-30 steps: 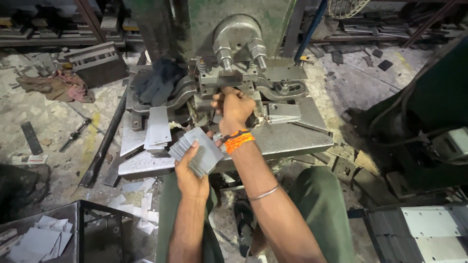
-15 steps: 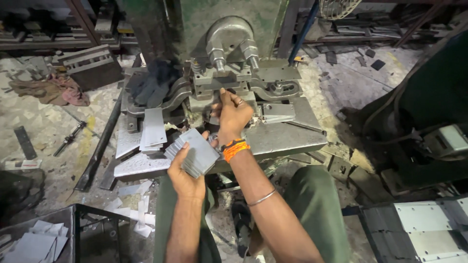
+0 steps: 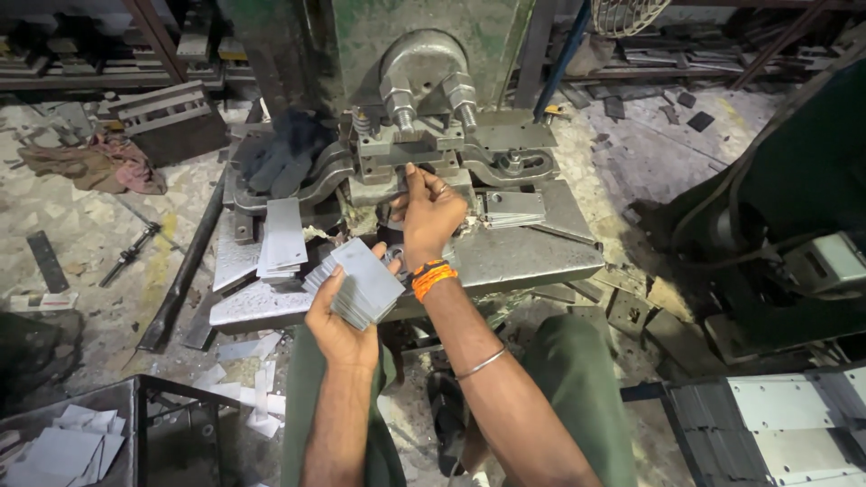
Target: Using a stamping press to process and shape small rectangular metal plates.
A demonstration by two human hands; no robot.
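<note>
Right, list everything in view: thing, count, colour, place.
press machine: one, green and grey, top centre
press table: one, grey steel, centre
plate stack on table: one, grey, left part of the table
small plates: a few, grey, right part of the table
dark glove: one, black, left of the die
rag: one, brownish, floor at left
bin of plates: one, dark, bottom left
light sheets: several, pale grey, bottom right
held plate stack: one, grey, in left hand
right hand: one, fingers at the die, orange wristband

Press table (image 3: 541, 257), plate stacks (image 3: 281, 236), (image 3: 512, 207)
</note>
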